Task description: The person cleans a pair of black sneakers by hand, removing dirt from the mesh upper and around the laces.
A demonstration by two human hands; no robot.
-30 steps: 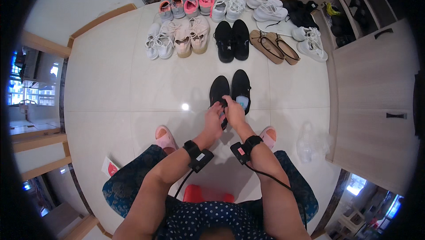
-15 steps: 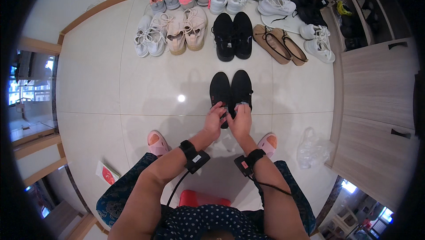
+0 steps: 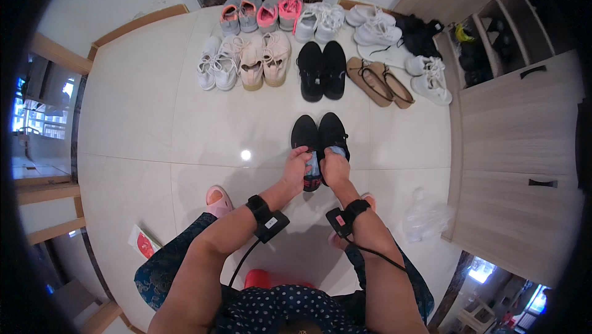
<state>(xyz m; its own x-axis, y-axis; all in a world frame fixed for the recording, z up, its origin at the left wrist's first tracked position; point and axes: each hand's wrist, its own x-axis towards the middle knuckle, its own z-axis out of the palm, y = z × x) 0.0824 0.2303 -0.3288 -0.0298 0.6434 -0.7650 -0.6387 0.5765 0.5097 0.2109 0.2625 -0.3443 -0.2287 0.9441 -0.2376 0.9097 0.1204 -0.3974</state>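
Observation:
A pair of black shoes stands side by side on the floor before me, toes pointing away: the left shoe (image 3: 304,131) and the right shoe (image 3: 333,127). My left hand (image 3: 296,166) is closed at the opening of the left shoe, its fingers bent over the edge. Beside those fingers a pale blue-grey piece (image 3: 312,164) shows inside the shoe; I cannot tell whether it is lining or something separate. My right hand (image 3: 336,167) is closed at the right shoe's opening, fingertips partly hidden, with a similar pale piece (image 3: 337,150) showing above the knuckles.
Beyond are black shoes (image 3: 310,72), tan flats (image 3: 370,81), beige shoes (image 3: 275,56), white sneakers (image 3: 220,69) and several others. A shoe cabinet (image 3: 512,130) lines the right, near a clear plastic bag (image 3: 425,217). Pink slippers (image 3: 219,201) and a red stool (image 3: 256,278) are close to me.
The view has shifted, so the shoe rows appear lower. More of the pale piece in the left shoe shows between my hands. My right slipper is now mostly hidden behind my forearm.

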